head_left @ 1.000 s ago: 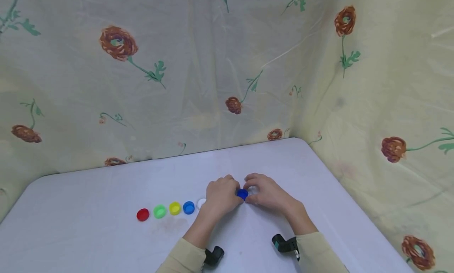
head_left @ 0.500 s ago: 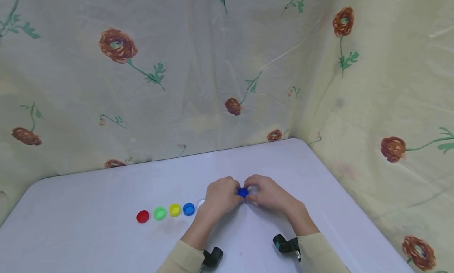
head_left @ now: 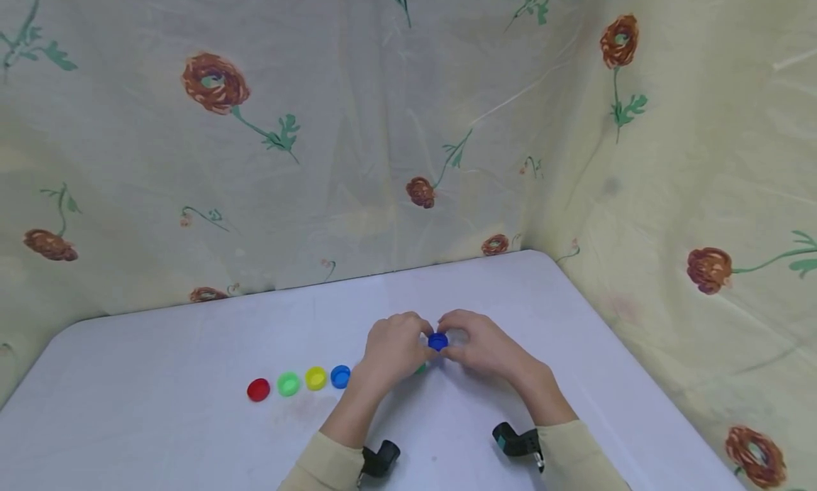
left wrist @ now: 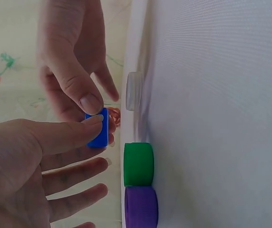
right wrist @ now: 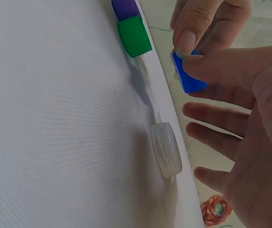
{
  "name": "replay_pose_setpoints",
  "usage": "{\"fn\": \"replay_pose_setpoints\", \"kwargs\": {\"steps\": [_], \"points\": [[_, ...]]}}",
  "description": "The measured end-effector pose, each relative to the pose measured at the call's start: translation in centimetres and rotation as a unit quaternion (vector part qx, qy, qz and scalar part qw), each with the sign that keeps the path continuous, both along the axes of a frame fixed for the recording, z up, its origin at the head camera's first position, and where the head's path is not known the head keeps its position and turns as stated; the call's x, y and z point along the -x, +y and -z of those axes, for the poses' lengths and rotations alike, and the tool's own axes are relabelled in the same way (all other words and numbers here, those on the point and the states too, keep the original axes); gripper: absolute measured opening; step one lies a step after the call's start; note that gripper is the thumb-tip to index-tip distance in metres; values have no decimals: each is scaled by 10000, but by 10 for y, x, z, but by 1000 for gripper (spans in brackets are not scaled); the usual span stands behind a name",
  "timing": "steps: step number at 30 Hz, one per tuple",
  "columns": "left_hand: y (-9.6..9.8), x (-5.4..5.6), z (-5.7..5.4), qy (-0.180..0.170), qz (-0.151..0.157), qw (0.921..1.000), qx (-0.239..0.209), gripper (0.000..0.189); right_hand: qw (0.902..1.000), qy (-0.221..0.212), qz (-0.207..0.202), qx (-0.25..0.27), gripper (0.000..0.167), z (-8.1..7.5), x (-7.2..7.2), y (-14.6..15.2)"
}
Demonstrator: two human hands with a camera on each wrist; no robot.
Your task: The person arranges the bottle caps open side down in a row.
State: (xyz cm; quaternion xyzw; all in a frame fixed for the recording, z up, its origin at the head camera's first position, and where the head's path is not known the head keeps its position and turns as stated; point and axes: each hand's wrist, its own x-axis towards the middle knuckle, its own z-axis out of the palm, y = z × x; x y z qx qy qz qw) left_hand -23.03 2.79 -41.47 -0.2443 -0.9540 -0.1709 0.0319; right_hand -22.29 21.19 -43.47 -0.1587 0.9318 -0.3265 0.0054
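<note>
A dark blue bottle cap is held up between both hands, lifted off the table. My left hand pinches it between thumb and fingers from one side; my right hand pinches it from the other. Both thumbs lie on the blue cap in the wrist views, the remaining fingers spread loosely. Under the hands, a green cap stands beside a purple cap on the table. A clear cap sits apart from them, below my right hand.
To the left on the white table lie a red cap, a light green cap, a yellow cap and a lighter blue cap in a row. Flowered sheeting hangs behind and along the right side.
Both hands have raised the dark blue cap slightly, and its tilt has changed. A green edge now shows below my left hand, while the white cap has gone out of sight behind it.
</note>
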Motion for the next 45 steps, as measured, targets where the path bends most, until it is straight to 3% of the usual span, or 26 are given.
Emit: {"fn": "replay_pose_setpoints", "kwargs": {"steps": [8,16,22,28,37,45], "points": [[0,-1,-1,9,54,10000,40,32,9986,-259,110,443,20,1,1,2],[1,-2,-3,372,99,9993,-4,29,9964,-446,285,669,13,0,1,5],[1,-3,-4,734,109,9972,90,25,9956,-470,164,788,17,-2,1,6],[2,-1,-1,834,59,9962,229,25,9961,-440,90,757,20,-3,1,7],[-1,1,2,405,-154,9990,123,26,9971,-185,320,664,22,-5,2,7],[-2,2,2,-111,-241,9996,9,30,9992,243,176,247,18,-7,-1,5]]}}
